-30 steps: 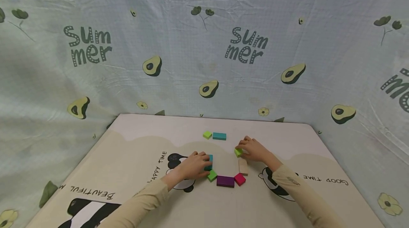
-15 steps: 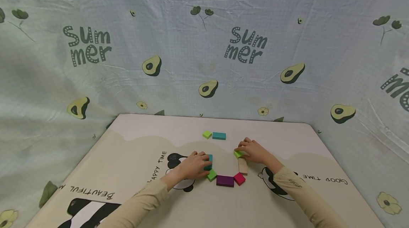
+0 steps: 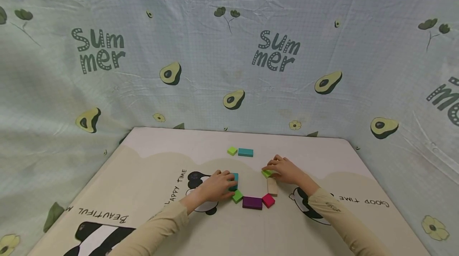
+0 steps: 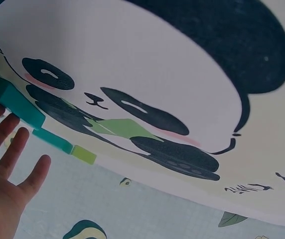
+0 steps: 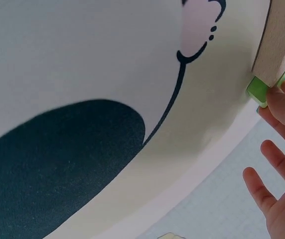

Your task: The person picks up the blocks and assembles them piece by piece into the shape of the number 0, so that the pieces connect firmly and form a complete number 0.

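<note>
In the head view my left hand (image 3: 219, 186) lies at the left side of a teal block (image 3: 234, 181). The left wrist view shows its fingers (image 4: 18, 152) spread and fairly straight, fingertips at that block. My right hand (image 3: 285, 169) pinches a light green cube (image 3: 266, 173) between thumb and fingers, at the far end of a plain wooden block (image 3: 272, 187). A green cube (image 3: 237, 196), a purple block (image 3: 252, 203) and a red cube (image 3: 268, 200) form the near side of this U-shaped row. Fingers partly cover the teal block and the pinched cube.
Farther back on the panda-printed table (image 3: 150, 144) lie a lime cube (image 3: 232, 151) and a second teal block (image 3: 245, 152), side by side. Behind the table's far edge hangs a curtain (image 3: 201, 48) printed with avocados.
The right hand and its light green cube have shifted slightly left and nearer, towards the end of the wooden block. My left hand stays at the teal block.
</note>
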The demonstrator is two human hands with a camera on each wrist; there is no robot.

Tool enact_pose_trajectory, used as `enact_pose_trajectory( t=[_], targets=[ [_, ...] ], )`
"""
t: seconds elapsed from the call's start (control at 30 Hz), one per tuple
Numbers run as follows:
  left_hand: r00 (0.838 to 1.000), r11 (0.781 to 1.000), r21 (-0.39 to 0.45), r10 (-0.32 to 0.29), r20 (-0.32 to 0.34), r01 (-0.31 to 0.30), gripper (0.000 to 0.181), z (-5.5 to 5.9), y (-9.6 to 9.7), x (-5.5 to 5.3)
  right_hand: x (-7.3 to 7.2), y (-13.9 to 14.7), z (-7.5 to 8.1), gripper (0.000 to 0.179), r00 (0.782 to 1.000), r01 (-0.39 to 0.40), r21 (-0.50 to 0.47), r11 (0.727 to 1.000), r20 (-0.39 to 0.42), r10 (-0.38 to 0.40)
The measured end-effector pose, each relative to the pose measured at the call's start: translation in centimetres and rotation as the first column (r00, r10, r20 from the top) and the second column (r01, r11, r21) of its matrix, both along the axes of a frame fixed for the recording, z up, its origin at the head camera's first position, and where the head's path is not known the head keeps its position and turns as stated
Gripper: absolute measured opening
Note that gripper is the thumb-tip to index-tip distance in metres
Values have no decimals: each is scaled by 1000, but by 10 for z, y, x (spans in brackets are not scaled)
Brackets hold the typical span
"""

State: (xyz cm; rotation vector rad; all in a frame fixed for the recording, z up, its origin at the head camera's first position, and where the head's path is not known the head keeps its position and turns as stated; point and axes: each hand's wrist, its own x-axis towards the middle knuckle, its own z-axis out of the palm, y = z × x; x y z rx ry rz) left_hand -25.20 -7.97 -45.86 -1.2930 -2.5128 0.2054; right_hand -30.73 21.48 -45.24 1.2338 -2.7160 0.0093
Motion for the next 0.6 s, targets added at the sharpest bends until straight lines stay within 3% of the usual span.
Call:
enact_pose_trajectory(
  t=[0.43,0.6],
  targets=[
    [999,1000,-11,24,25,-24,31,3,1,2,1,0,-3,31,1000,5,-33,999,-6,-6],
    [999,999,-16,32,28,-31,32,2,1,2,1,2,-5,31,999,-5,-43,999,-49,3]
  ],
)
